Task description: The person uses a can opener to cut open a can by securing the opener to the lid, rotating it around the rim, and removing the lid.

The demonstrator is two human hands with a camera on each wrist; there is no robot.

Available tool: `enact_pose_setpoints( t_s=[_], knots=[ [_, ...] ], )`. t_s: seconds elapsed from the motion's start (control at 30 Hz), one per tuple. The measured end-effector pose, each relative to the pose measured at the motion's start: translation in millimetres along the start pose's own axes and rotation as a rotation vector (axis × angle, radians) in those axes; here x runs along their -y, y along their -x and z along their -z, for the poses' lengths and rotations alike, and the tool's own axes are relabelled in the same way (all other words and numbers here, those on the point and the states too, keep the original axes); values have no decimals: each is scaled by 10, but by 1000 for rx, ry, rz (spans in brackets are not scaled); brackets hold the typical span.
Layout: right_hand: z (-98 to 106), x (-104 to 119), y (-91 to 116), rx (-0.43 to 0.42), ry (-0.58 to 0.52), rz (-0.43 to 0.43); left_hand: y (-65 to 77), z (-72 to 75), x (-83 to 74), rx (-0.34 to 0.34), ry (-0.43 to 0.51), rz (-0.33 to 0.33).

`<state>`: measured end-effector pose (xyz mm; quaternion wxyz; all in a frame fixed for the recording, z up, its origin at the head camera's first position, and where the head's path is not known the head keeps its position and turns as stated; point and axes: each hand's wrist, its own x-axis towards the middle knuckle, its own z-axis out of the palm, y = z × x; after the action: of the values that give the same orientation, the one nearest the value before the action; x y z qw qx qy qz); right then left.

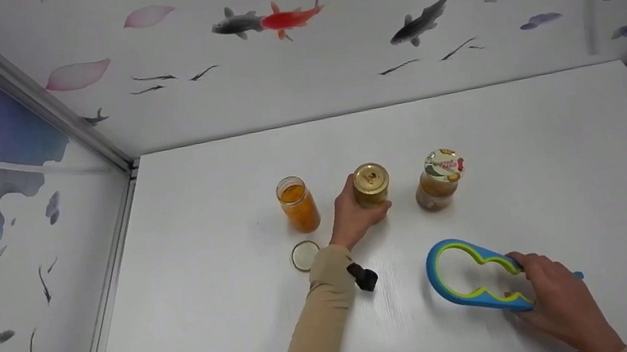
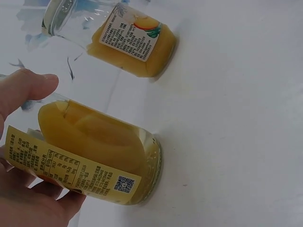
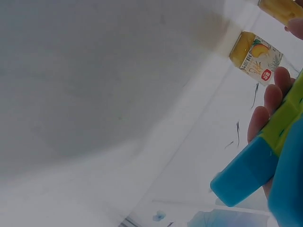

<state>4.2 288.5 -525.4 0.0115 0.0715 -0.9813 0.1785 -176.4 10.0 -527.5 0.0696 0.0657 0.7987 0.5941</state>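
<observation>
My left hand grips a glass jar with a gold lid, fingers and thumb round its sides. In the left wrist view this jar holds yellow fruit pieces and bears a yellow printed label. My right hand holds a blue and green jar opener, its wide loop pointing left over the table. To the right of the gripped jar stands another fruit jar with a patterned lid. An uncapped jar of orange contents stands on the left, with a loose round lid in front of it.
All of this is on a white table. A wall panel painted with fish rises along its back edge, and another panel stands on the left side. A small black device sits on my left wrist.
</observation>
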Motion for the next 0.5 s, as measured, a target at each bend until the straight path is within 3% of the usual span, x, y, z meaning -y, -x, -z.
enact_pose_setpoints(
  t_s=[0.5],
  knots=[
    [17, 5, -10, -55, -3, 19, 102, 21, -27, 33, 26, -18]
  ],
)
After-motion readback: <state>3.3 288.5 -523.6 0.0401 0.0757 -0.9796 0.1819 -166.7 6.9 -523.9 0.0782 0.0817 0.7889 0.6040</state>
